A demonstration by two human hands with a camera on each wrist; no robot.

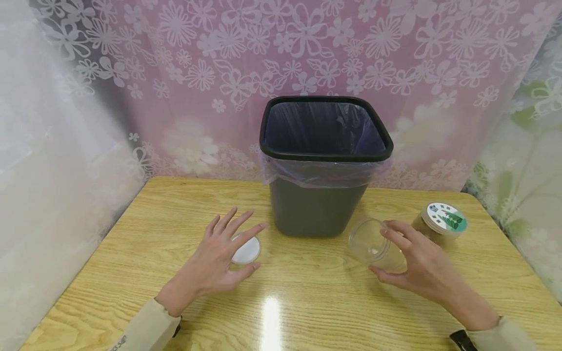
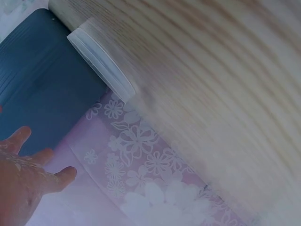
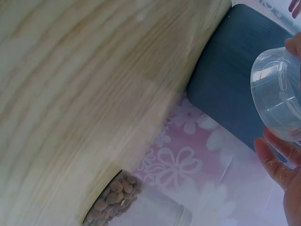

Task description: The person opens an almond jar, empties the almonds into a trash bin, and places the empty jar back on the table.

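Note:
My right hand (image 1: 419, 263) holds a clear plastic jar (image 1: 363, 241) near its rim, between thumb and fingers. The jar is tilted above the table, and its see-through wall shows nothing inside. In the right wrist view the fingers and thumb of the right hand (image 3: 287, 174) lie on opposite sides of the jar (image 3: 270, 92). To the left, my left hand (image 1: 215, 258) is spread over a round white lid (image 1: 247, 251) that lies on the table. The left wrist view shows the lid (image 2: 103, 63) apart from the spread fingers; no grip on it is seen.
A dark grey bin (image 1: 316, 207) with a purple liner stands at the table's back middle. Right of it is a lidded jar (image 1: 443, 222) with a green and white label; brown pieces (image 3: 113, 200) fill its lower part. A pink floral curtain (image 1: 197, 97) hangs behind.

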